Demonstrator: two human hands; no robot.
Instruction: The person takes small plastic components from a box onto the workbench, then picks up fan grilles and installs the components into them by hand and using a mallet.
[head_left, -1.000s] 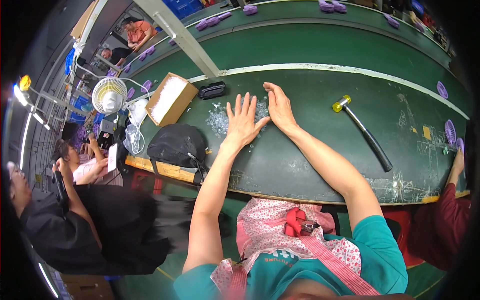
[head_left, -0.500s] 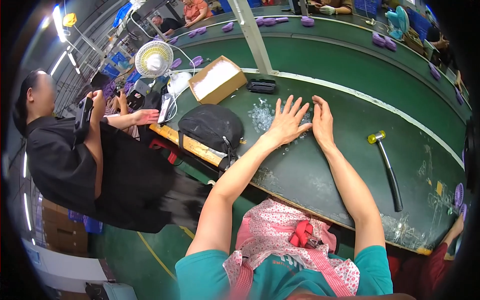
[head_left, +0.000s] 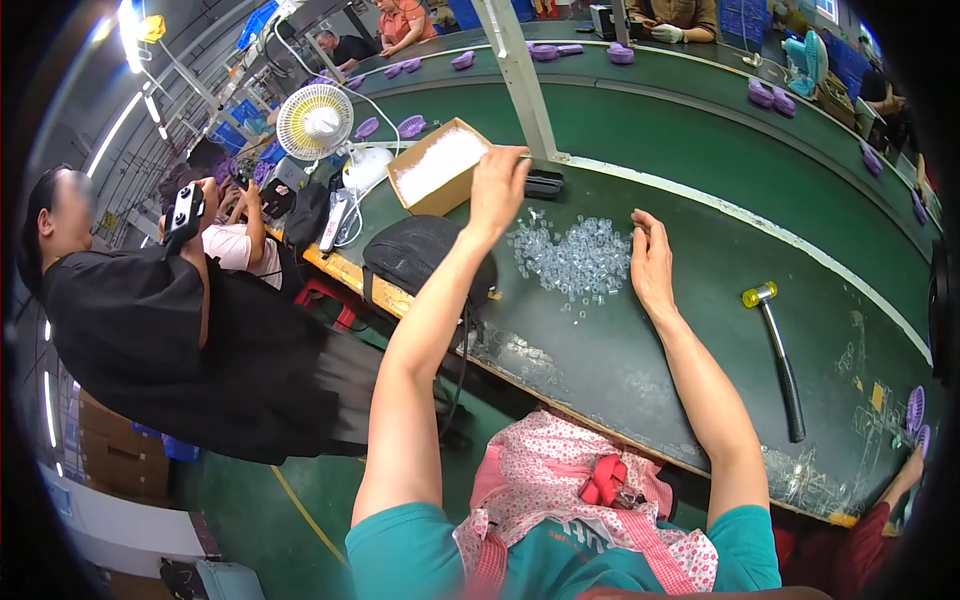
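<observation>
From the clear pieces (head_left: 580,260) at the centre, heaped loosely on the tabletop (head_left: 580,350), the right hand (head_left: 652,265) sits at 3 o'clock, fingers relaxed and slightly parted, its edge beside the heap; it seems placed as a low fence against scattering. At 10 to 11 o'clock the left hand (head_left: 495,190) is bent at the fingers before the corner of the box (head_left: 448,192); whether it pinches anything, I cannot tell. The box, its top uncovered and its filling white, stands at 10, probably to be in easy reach.

The bag (head_left: 415,250) fills 9 o'clock, partly under the line of the left forearm. The black case (head_left: 545,184) lies at 11, near the post (head_left: 520,90), which blocks some of the belt (head_left: 650,120) at 12. The hammer (head_left: 781,370) lies at 4, well apart.
</observation>
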